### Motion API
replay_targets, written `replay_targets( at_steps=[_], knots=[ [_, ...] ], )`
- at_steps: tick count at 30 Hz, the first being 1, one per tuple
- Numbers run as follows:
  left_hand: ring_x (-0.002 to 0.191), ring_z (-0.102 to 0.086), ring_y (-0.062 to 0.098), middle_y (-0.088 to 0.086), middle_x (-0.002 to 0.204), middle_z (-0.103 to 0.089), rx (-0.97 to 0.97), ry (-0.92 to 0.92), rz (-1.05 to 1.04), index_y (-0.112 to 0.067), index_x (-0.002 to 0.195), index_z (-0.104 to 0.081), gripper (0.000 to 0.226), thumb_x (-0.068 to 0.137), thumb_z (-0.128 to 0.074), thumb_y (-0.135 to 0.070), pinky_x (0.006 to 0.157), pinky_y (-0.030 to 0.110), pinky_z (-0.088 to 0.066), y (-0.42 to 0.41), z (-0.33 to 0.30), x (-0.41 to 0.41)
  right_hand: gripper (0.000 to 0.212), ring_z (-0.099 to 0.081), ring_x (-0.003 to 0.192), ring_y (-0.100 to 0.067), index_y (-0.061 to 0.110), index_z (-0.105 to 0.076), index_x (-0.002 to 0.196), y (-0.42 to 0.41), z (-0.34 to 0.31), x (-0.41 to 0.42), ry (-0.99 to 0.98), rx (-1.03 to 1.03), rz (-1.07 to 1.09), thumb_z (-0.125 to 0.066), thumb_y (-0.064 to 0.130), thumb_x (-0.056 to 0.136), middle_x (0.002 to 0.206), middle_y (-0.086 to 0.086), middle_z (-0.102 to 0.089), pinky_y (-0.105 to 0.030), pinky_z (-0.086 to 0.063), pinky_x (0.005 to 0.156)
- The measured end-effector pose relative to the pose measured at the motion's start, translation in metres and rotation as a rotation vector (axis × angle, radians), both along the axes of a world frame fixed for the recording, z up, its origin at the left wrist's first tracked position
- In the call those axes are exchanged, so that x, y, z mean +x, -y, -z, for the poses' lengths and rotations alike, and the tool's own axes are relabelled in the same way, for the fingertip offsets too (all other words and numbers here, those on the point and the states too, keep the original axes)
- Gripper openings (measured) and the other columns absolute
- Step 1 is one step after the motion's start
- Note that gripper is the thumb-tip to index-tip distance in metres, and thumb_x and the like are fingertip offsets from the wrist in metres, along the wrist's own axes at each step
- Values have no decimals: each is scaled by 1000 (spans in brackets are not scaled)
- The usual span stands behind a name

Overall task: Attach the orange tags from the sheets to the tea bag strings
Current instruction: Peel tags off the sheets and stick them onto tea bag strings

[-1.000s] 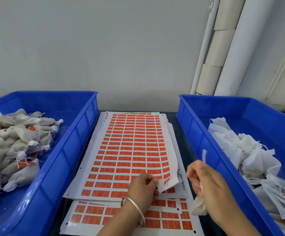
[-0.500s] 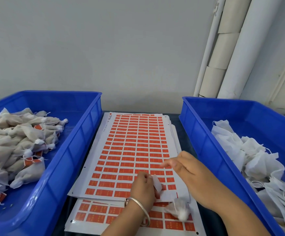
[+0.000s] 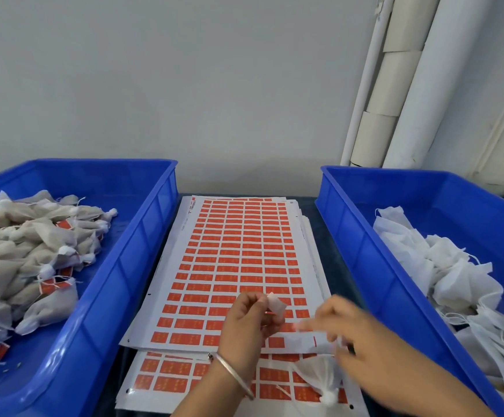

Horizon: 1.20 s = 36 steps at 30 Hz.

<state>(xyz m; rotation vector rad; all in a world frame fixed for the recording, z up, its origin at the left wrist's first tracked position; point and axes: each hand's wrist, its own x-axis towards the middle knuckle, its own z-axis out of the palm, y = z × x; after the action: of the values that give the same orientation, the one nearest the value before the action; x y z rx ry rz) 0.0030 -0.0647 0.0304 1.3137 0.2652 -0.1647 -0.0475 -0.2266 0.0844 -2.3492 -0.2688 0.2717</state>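
1. Pinching a peeled tag [image 3: 275, 307] by its lower end, the left hand [image 3: 249, 322] holds it over the near rows of the top sheet [image 3: 232, 266]; its long axis tilts up and away, white backing toward the camera
2. Right hand [image 3: 362, 341] is blurred, fingers reaching left onto the sheet; whether they grip anything, I cannot tell
3. Tea bag [image 3: 320, 379] lies below that hand on the lower sheet [image 3: 166, 374], tied end nearest the camera
4. Left bin [image 3: 118, 266] holds filled bags, right bin [image 3: 365, 242] empty white ones
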Motion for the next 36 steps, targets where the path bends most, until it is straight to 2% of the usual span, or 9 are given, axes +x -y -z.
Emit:
replay_targets(
  at_steps=[3,6,10,13,17,22,27,32,36],
  knots=[
    [57,-66,19,5,64,-70,-100,-92,-38,-11,88,-63,16,95,-49,-12,52,25,-53,-1,0,2,38,-43,117,-6,39,-53,105,-5,15,-12,-339,114,81,-74,48,75,114,28,-38,-22,-42,100],
    [57,-66,22,12,70,-69,-189,-166,-64,-10,88,-62,13,94,-51,-9,50,27,-54,0,-2,3,45,-34,121,-2,40,-46,113,-4,28,-17,-231,-47,46,-73,48,77,115,33,-31,-28,-34,109],
    [60,-65,25,17,80,-67,-228,-187,-86,-7,90,-62,11,94,-51,-8,47,27,-53,1,-6,2,31,-40,118,5,33,-55,107,1,24,-21,-45,-42,-22,-65,48,82,118,31,-40,-14,-36,104],
    [63,-64,26,19,85,-65,-232,-197,-93,-7,92,-61,9,93,-52,-8,48,27,-54,-2,-8,1,67,-28,117,23,36,-58,120,0,13,-19,73,-131,-164,-34,73,69,111,40,-36,-1,-23,103],
    [71,-63,27,19,92,-64,-203,-197,-92,-8,96,-59,9,94,-52,-11,49,26,-55,-8,-8,1,49,-12,129,12,43,-22,143,1,29,-19,112,-326,-192,-38,49,97,133,34,-15,-13,-13,113],
    [73,-64,28,19,93,-64,-187,-234,-87,-8,96,-59,8,94,-52,-12,54,29,-57,-9,-6,1,22,-42,116,0,30,-48,105,-1,30,-21,18,-263,-45,-55,45,91,120,23,-41,-18,-33,106],
    [73,-65,28,18,89,-66,-194,-231,-90,-9,91,-59,8,94,-52,-12,55,30,-56,-7,-7,-1,65,-42,105,16,34,-54,106,-2,25,-26,138,-115,-28,-33,74,60,106,36,-37,3,-32,93],
    [71,-71,29,16,79,-72,-300,-135,8,2,98,-59,15,95,-48,-8,54,29,-57,-8,-19,-5,11,-53,102,15,39,-69,84,-9,13,-16,298,146,100,-65,33,75,97,35,-58,-5,-45,88],
    [71,-70,31,20,82,-71,-302,-57,53,2,95,-59,16,95,-47,-7,57,31,-57,-5,-31,-9,27,-62,80,10,48,-68,69,-18,-2,-2,397,177,164,-77,23,73,78,36,-64,-3,-47,71]
  ],
)
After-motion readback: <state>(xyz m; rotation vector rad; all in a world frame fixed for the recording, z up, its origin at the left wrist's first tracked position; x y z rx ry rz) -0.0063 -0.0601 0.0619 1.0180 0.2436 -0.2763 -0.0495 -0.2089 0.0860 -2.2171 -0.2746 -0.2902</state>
